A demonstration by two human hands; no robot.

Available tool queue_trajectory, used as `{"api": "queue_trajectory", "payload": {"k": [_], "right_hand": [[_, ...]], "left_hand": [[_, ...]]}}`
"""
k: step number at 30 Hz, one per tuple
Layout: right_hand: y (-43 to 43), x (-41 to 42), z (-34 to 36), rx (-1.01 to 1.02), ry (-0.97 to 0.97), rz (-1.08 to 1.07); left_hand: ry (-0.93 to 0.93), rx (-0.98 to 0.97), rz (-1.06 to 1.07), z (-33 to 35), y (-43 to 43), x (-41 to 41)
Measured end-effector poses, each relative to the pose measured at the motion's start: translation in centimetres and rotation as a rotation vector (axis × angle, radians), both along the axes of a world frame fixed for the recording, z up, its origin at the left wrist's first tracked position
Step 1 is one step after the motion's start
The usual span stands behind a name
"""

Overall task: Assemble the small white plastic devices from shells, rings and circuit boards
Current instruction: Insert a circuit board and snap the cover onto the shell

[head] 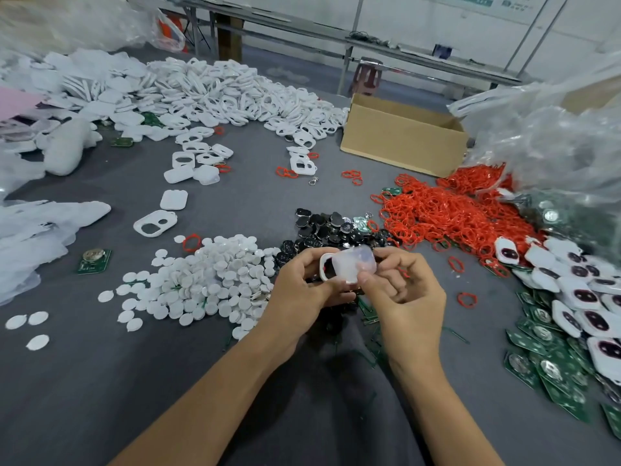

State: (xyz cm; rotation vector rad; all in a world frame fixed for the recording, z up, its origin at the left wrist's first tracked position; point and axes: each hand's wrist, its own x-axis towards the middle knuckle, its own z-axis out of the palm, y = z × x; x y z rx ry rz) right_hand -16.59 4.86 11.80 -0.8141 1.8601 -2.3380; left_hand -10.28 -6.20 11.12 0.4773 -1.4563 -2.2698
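Left hand: your left hand [302,294] grips the white shell [349,265]; fingers [304,258] curled round its left end, thumb along the near side.
Right hand: your right hand [403,290] pinches the shell's right end between thumb and forefinger; the other fingers are curled in, holding nothing else.
Shell position: held up off the grey worktop [100,381], straight ahead of you, over the near edge of the black parts [322,227]. It is blurred; a trace of red shows at its left rim.
Left of hands: heap of white discs [208,280], touching the black parts.
Right of hands: pile of red rings [447,216]; beyond it, green circuit boards [551,364] with part-built white devices [578,294] lying on them.
Far side: long heap of loose shells [235,92]; open cardboard box [403,136] to its right.
Stray: one lone board [94,260] far left.
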Motion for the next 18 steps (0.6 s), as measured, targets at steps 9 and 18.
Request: {"api": "queue_trajectory", "payload": {"k": [9,18], "right_hand": [[0.2,-0.1,0.5,-0.051,-0.195,0.030],[0.6,-2.9,3.9,0.205,0.050,0.101]], "left_hand": [[0.007,-0.004,-0.012,0.2,0.0,0.2],[-0.015,0.001,-0.039,0.0,-0.1,0.2]]}}
